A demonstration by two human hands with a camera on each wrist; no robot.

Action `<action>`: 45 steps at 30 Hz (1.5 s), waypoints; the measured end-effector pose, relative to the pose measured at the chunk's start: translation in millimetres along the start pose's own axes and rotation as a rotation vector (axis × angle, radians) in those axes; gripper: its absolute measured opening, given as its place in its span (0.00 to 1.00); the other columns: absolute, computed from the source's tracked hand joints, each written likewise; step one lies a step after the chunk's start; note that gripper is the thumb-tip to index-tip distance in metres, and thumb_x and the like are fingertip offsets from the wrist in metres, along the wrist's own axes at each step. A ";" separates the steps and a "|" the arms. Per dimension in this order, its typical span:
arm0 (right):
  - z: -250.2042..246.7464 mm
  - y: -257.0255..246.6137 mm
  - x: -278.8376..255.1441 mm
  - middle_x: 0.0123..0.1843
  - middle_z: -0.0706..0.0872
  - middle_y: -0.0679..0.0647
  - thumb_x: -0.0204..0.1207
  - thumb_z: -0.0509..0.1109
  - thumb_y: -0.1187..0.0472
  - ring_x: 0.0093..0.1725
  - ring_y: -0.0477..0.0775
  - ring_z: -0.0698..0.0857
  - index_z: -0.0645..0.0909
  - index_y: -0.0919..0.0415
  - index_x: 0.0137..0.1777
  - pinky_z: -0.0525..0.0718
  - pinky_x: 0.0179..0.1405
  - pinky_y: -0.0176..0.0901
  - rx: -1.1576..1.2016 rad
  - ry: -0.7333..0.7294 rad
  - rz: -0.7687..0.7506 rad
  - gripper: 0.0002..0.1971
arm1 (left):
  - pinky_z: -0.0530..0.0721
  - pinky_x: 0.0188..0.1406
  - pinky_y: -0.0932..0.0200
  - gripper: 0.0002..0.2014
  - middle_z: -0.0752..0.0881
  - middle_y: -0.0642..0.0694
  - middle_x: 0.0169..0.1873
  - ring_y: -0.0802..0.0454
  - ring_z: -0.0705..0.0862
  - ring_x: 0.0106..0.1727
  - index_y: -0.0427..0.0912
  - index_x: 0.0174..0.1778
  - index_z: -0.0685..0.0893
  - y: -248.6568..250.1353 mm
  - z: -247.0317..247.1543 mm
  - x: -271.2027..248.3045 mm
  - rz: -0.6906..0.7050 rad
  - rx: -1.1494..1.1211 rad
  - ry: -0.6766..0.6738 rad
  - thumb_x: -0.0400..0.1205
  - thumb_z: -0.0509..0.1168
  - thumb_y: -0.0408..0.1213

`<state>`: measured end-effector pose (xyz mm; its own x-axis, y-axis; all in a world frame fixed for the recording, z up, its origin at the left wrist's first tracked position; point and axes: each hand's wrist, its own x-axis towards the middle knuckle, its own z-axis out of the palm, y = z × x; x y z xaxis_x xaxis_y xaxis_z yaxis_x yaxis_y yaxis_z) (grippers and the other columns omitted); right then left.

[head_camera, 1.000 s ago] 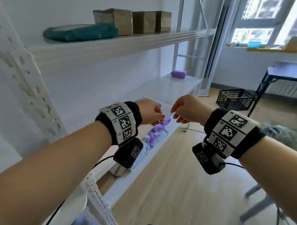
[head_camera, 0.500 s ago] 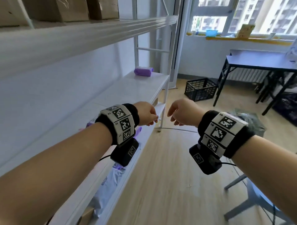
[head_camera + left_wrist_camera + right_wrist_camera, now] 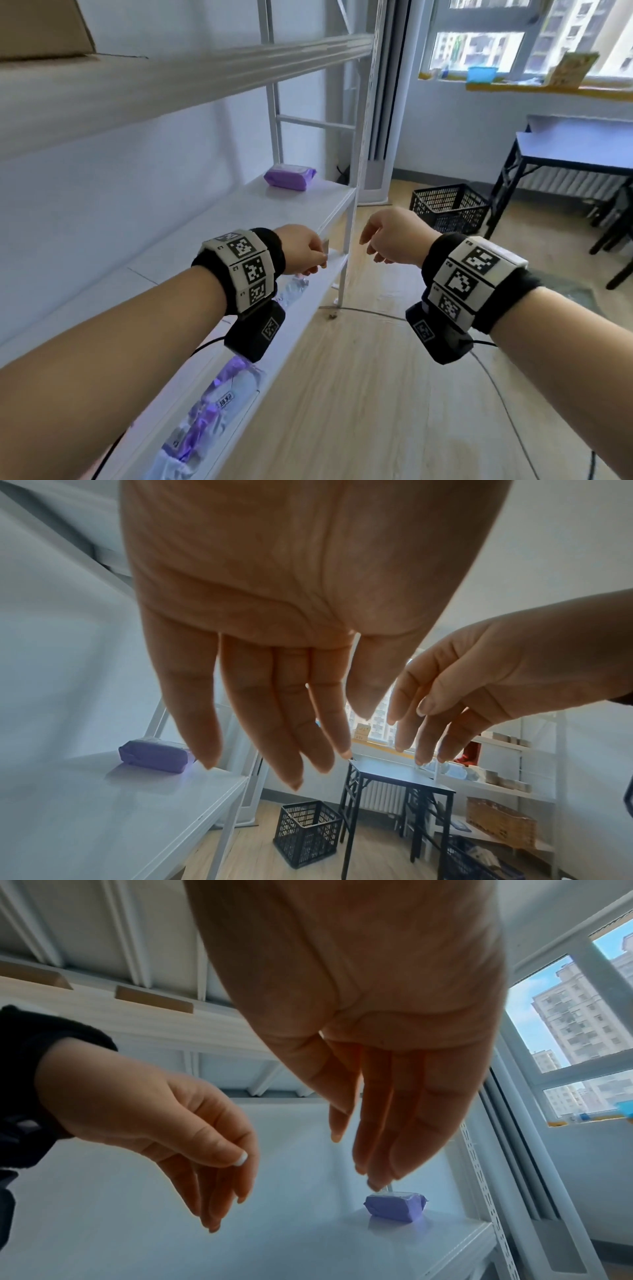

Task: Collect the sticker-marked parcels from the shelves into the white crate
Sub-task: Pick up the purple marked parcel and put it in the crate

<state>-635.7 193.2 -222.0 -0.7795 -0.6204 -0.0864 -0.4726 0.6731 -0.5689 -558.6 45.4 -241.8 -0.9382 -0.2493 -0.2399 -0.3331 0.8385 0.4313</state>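
**Both hands free, purple parcel ahead on the shelf**

The left hand (image 3: 306,248) and the right hand (image 3: 394,236) are held side by side in front of the middle shelf (image 3: 239,219). Both are empty. In the wrist views the fingers of each hand hang nearly straight and relaxed, and nothing is between them.

The purple parcel (image 3: 289,176) lies beyond both hands, at the far end of this shelf, well apart from the fingertips. I cannot see from here if it carries a sticker. Below the left wrist, on the lower shelf, lies a clear plastic package (image 3: 212,404) with purple print.

I judge that the step in hand is to reach for the purple parcel. To do it well, the person should first check the top face for a sticker, then take the parcel at its two long sides, because the soft wrapping can slip in a light pinch.

About containers: the black crate (image 3: 448,209) stands on the floor beyond the right hand, near the dark table (image 3: 575,144). Its inside looks empty, as far as the mesh allows to see. A brown woven basket (image 3: 502,822) stands on another shelf unit; its content is hidden. The white crate is not in any view.
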 end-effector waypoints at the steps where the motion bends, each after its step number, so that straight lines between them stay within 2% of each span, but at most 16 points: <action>1: -4.0 6.4 17.0 0.52 0.87 0.61 0.78 0.57 0.72 0.54 0.60 0.86 0.84 0.68 0.53 0.86 0.55 0.49 -0.009 -0.009 -0.011 0.14 | 0.79 0.40 0.67 0.11 0.85 0.52 0.36 0.55 0.84 0.41 0.40 0.50 0.86 2.4 -2.4 16.6 -0.010 -0.008 -0.002 0.84 0.59 0.39; 5: -8.6 26.6 82.8 0.52 0.87 0.61 0.77 0.56 0.72 0.54 0.60 0.87 0.85 0.68 0.53 0.86 0.55 0.49 -0.025 -0.073 -0.038 0.15 | 0.78 0.44 0.67 0.13 0.86 0.52 0.37 0.56 0.84 0.41 0.40 0.51 0.87 5.4 -8.2 80.2 -0.041 -0.009 -0.024 0.84 0.59 0.40; 9: -11.2 42.2 162.4 0.47 0.85 0.57 0.77 0.56 0.72 0.55 0.60 0.86 0.85 0.68 0.52 0.86 0.55 0.49 -0.038 -0.103 -0.059 0.15 | 0.79 0.56 0.58 0.15 0.89 0.47 0.44 0.52 0.87 0.49 0.38 0.53 0.87 -3.8 -21.7 153.1 -0.070 0.013 -0.020 0.84 0.58 0.41; 11: -12.7 48.8 207.7 0.46 0.83 0.56 0.77 0.56 0.71 0.55 0.60 0.86 0.85 0.67 0.52 0.85 0.55 0.48 -0.050 -0.109 -0.069 0.15 | 0.80 0.55 0.58 0.14 0.90 0.46 0.48 0.52 0.87 0.51 0.38 0.54 0.87 -13.9 -29.5 195.9 -0.071 0.033 -0.016 0.84 0.58 0.41; 13: -14.7 54.1 252.5 0.46 0.83 0.55 0.78 0.56 0.71 0.56 0.60 0.85 0.85 0.66 0.51 0.85 0.55 0.47 -0.073 -0.122 -0.079 0.14 | 0.79 0.52 0.59 0.13 0.90 0.47 0.49 0.54 0.85 0.48 0.41 0.53 0.87 -26.5 -38.2 238.7 -0.066 0.057 -0.007 0.84 0.58 0.41; 16: -20.7 59.0 314.8 0.46 0.83 0.54 0.78 0.56 0.71 0.56 0.60 0.85 0.83 0.61 0.46 0.85 0.55 0.47 -0.104 -0.146 -0.081 0.13 | 0.76 0.42 0.63 0.13 0.89 0.46 0.50 0.55 0.81 0.45 0.41 0.54 0.87 -44.2 -55.0 298.5 -0.081 0.094 0.008 0.84 0.58 0.40; 18: -24.5 61.8 352.7 0.48 0.85 0.56 0.78 0.57 0.70 0.56 0.60 0.85 0.85 0.63 0.49 0.85 0.56 0.48 -0.118 -0.163 -0.085 0.14 | 0.75 0.37 0.64 0.13 0.89 0.45 0.50 0.55 0.81 0.44 0.39 0.54 0.86 -53.2 -67.8 332.8 -0.107 0.067 0.009 0.84 0.58 0.39; 21: -25.1 62.0 409.0 0.54 0.87 0.61 0.78 0.57 0.70 0.56 0.61 0.86 0.85 0.68 0.54 0.85 0.58 0.51 -0.123 -0.214 -0.100 0.15 | 0.75 0.41 0.64 0.12 0.89 0.45 0.49 0.55 0.82 0.43 0.39 0.53 0.86 -66.9 -86.2 379.3 -0.155 0.043 0.001 0.83 0.59 0.39; 24: -16.0 57.5 472.5 0.52 0.88 0.64 0.77 0.55 0.70 0.53 0.62 0.87 0.85 0.71 0.52 0.86 0.56 0.53 -0.140 -0.254 -0.143 0.16 | 0.75 0.44 0.64 0.13 0.89 0.46 0.48 0.54 0.81 0.44 0.38 0.51 0.86 -83.2 -100.3 424.1 -0.214 0.046 0.018 0.83 0.59 0.40; 27: -1.4 52.2 541.1 0.53 0.87 0.64 0.77 0.54 0.69 0.53 0.63 0.87 0.84 0.71 0.53 0.86 0.57 0.53 -0.172 -0.298 -0.233 0.17 | 0.73 0.45 0.61 0.11 0.85 0.44 0.42 0.50 0.79 0.42 0.40 0.42 0.83 -103.2 -107.7 469.9 -0.307 0.079 0.040 0.83 0.58 0.40; 28: 3.4 51.0 562.1 0.54 0.87 0.64 0.77 0.54 0.69 0.54 0.63 0.86 0.84 0.70 0.54 0.85 0.57 0.52 -0.191 -0.324 -0.263 0.16 | 0.74 0.45 0.60 0.11 0.84 0.44 0.43 0.48 0.79 0.43 0.41 0.42 0.82 -109.1 -108.7 484.6 -0.347 0.083 0.048 0.83 0.58 0.40; 31: 15.4 51.4 619.6 0.61 0.85 0.61 0.77 0.56 0.69 0.60 0.61 0.83 0.81 0.66 0.60 0.81 0.56 0.43 -0.277 -0.389 -0.351 0.17 | 0.75 0.50 0.59 0.13 0.85 0.43 0.54 0.45 0.82 0.53 0.41 0.56 0.83 -125.2 -110.9 526.2 -0.483 0.099 0.077 0.84 0.57 0.42; 34: 28.4 56.4 666.5 0.66 0.80 0.59 0.78 0.56 0.68 0.65 0.59 0.79 0.76 0.63 0.67 0.78 0.59 0.44 -0.311 -0.457 -0.383 0.18 | 0.75 0.59 0.56 0.18 0.80 0.38 0.64 0.41 0.79 0.64 0.35 0.67 0.77 -137.3 -109.3 558.3 -0.607 0.115 0.091 0.84 0.55 0.40; 39: 62.7 57.7 715.3 0.70 0.72 0.60 0.77 0.59 0.66 0.68 0.63 0.75 0.68 0.58 0.75 0.78 0.64 0.51 -0.375 -0.517 -0.477 0.25 | 0.74 0.62 0.53 0.16 0.78 0.41 0.66 0.41 0.78 0.66 0.36 0.66 0.75 -154.0 -88.1 586.3 -0.726 0.150 0.090 0.83 0.56 0.38; 43: 86.6 61.4 732.0 0.73 0.67 0.60 0.77 0.61 0.64 0.71 0.66 0.70 0.59 0.50 0.80 0.75 0.65 0.51 -0.468 -0.591 -0.536 0.32 | 0.72 0.66 0.54 0.21 0.73 0.41 0.71 0.43 0.75 0.71 0.36 0.73 0.70 -168.3 -61.7 596.2 -0.764 0.134 0.153 0.83 0.55 0.37; 45: 95.7 62.1 737.1 0.73 0.69 0.60 0.76 0.63 0.63 0.70 0.66 0.72 0.60 0.51 0.80 0.75 0.67 0.51 -0.497 -0.620 -0.581 0.32 | 0.73 0.67 0.53 0.22 0.72 0.41 0.72 0.43 0.75 0.71 0.36 0.74 0.68 -172.4 -50.7 597.2 -0.793 0.126 0.139 0.84 0.53 0.38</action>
<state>-1200.3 -260.8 -399.3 -0.0839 -0.9141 -0.3968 -0.9438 0.2006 -0.2625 -1066.3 -272.6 -415.3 -0.4336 -0.8427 -0.3192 -0.8980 0.4336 0.0750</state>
